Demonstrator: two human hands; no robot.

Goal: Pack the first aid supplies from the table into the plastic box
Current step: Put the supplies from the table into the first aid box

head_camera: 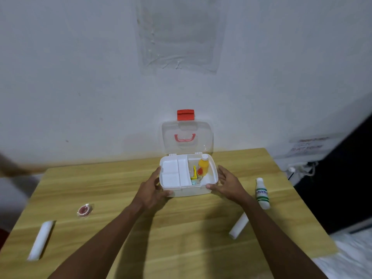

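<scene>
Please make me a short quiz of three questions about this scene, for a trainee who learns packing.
1. True or false: the lid of the plastic box is closed.
2. How many white rolls lie on the table?
3. What do the left hand and the right hand hold? A) the plastic box B) a pair of scissors C) a cup
Key: 1 false, it stands open; 2 two; 3 A.

White box [189, 192] with red latch [185, 114], orange bottle [203, 167], green-banded white bottle [262, 196], yellow wood-grain table [181, 228].
</scene>
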